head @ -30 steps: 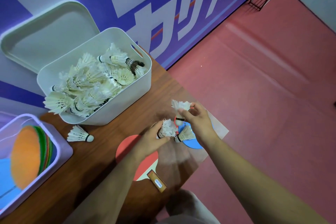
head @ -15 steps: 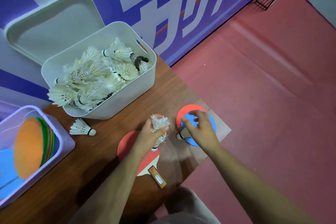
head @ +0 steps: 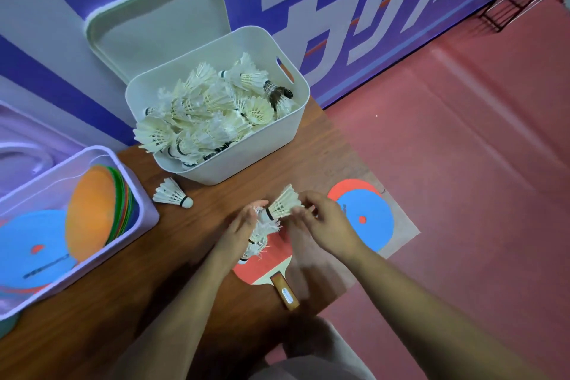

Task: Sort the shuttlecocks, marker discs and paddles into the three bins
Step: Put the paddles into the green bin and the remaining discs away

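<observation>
Above paddle [head: 271, 270] | right fingers [head: 310, 198] pinch shuttlecock [head: 285, 203] skirt | left fingers [head: 246, 216] grip shuttlecock stack [head: 259, 241]

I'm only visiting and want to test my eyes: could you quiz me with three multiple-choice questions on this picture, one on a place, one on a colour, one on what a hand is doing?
1. Where does the loose shuttlecock lie? A on the floor; B on the table, between the white bin and the purple bin; C on the paddle.
2. What colour is the top disc at the table's right end? A blue; B green; C yellow.
3. What is the right hand doing? A lying flat; B gripping a paddle handle; C pinching a shuttlecock.

Answers: 1 B, it rests on bare wood between both bins. 2 A, blue lies over a red disc. 3 C, it pinches one by the feathers.
</observation>
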Demonstrator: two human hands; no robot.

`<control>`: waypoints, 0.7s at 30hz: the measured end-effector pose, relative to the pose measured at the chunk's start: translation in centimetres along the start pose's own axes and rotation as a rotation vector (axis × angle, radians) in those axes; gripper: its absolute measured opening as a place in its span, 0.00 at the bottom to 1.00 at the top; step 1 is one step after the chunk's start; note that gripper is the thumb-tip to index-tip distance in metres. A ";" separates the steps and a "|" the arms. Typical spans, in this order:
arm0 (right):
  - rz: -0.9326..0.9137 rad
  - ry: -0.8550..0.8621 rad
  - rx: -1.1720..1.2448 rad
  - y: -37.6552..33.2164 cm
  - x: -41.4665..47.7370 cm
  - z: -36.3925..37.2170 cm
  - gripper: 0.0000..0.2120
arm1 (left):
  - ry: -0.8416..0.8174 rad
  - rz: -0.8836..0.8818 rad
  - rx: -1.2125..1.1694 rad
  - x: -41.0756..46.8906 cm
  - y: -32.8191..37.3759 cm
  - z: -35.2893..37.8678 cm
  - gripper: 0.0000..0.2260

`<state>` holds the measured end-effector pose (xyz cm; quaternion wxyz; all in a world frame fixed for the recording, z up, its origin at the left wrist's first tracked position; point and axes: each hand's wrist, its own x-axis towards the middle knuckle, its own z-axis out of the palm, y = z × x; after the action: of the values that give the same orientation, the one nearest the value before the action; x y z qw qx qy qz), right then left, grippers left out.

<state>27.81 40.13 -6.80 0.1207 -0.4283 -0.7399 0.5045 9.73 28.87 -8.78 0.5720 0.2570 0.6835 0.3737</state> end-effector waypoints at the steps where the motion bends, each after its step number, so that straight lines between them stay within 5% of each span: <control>1: -0.044 -0.060 -0.017 -0.8 0.5 0.9 0.02 | -0.008 0.012 0.006 -0.5 0.0 -0.7 0.25; 6: -0.059 -0.380 0.011 -4.4 2.1 6.0 0.12 | 0.092 -0.034 -0.127 -2.8 -1.4 -4.6 0.14; 10: -0.040 -0.299 -0.050 -6.8 4.2 9.6 0.17 | 0.304 -0.097 -0.356 -5.0 -4.2 -7.8 0.14; 14: -0.199 -0.353 -0.404 -8.8 8.0 14.6 0.13 | 0.467 -0.142 -0.481 -6.9 -7.1 -10.8 0.18; 21: -0.334 -0.385 -0.625 -10.3 14.1 22.3 0.37 | 0.531 -0.157 -0.481 -8.5 -10.9 -14.1 0.16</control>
<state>0.42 35.10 -11.96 -0.0759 -0.2158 -0.9263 0.2994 -1.39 12.81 -11.62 0.4457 -0.0444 0.7183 0.5323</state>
